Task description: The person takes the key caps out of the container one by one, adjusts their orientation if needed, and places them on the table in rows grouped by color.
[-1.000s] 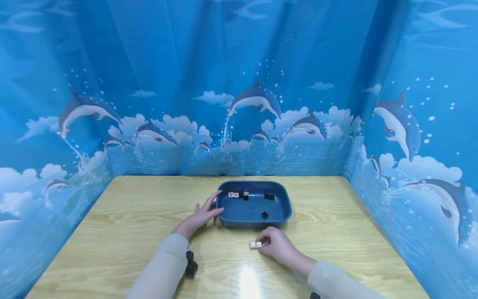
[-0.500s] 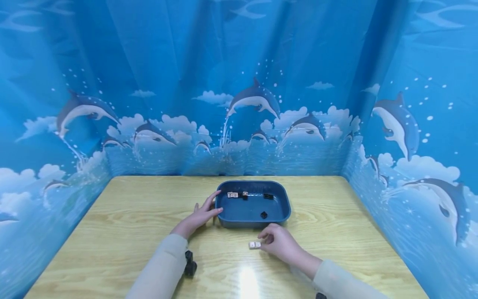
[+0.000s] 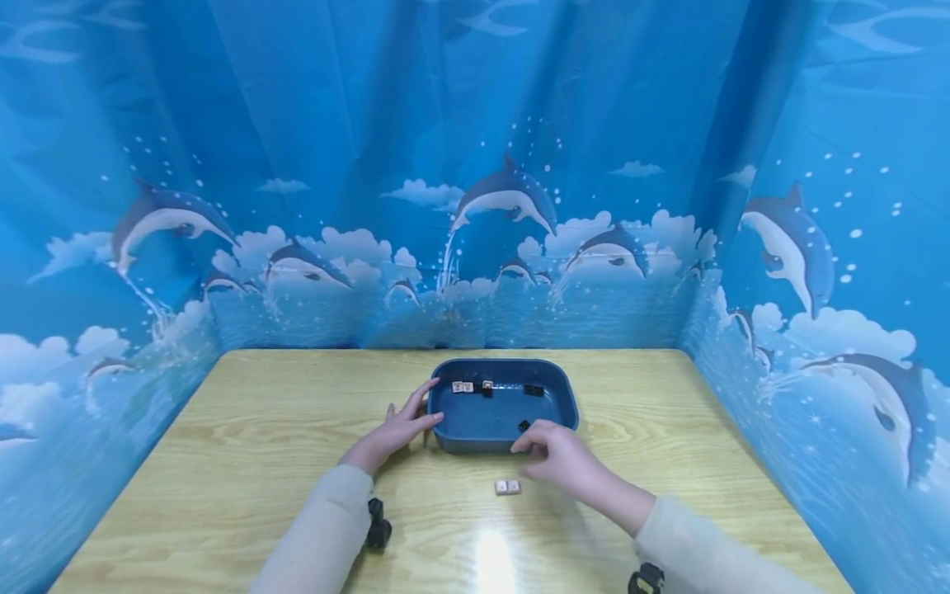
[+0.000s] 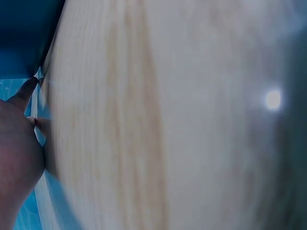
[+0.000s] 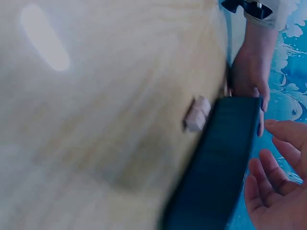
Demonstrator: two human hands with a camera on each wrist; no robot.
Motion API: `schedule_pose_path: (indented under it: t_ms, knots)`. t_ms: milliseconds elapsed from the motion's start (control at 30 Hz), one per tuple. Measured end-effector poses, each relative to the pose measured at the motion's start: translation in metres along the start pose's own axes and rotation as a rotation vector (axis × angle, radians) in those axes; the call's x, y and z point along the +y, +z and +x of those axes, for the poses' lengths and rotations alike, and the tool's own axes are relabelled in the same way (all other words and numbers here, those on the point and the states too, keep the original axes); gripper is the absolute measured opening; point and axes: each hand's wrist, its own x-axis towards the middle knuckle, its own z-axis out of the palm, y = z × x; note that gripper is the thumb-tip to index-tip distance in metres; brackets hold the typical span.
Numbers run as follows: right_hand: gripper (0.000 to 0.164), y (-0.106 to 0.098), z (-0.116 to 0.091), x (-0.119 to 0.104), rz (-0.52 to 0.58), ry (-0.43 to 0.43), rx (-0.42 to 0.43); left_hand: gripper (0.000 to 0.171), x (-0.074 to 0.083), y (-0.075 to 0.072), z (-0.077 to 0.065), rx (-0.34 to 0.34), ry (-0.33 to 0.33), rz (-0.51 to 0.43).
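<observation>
My left hand [image 3: 401, 425] rests against the left side of a dark blue plastic tray [image 3: 475, 417], its fingers extended and spread along the rim. My right hand [image 3: 560, 464] is over the tray's near right edge with loosely bent fingers; the right wrist view shows nothing between them. Just in front of the tray, two small white keycap-like pieces [image 3: 508, 487] sit side by side on the table. A black piece [image 3: 524, 426] lies in the tray near my right fingertips, partly covered by them.
Along the tray's far side are two white pieces [image 3: 463, 387], a black-and-white pair [image 3: 487, 388] and some black pieces [image 3: 533, 390]. The wood-grain table [image 3: 282, 429] is backed by a blue dolphin curtain [image 3: 356, 165]. The left sleeve carries a black wrist device [image 3: 378, 525].
My right hand has left the two white pieces and risen away to the tray's near right edge. The white pieces stay on the table. My left hand has not moved.
</observation>
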Motion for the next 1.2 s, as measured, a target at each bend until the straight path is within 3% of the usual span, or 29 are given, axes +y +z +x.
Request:
schedule_pose_path:
  t_ms: [500,933,1200]
  knots:
    - [0.026,-0.031,0.053,-0.009,-0.172,-0.012,-0.098,0.069,-0.003,0.002,0.004,0.003,0.009,0.007]
    - [0.036,-0.025,0.108,-0.001,-0.300,-0.047,-0.341,0.069,-0.002,-0.001,0.001,0.012,0.007,0.012]
    - [0.041,-0.021,0.132,0.009,-0.332,-0.038,-0.416,0.070,-0.002,0.002,0.001,0.026,-0.004,0.004]
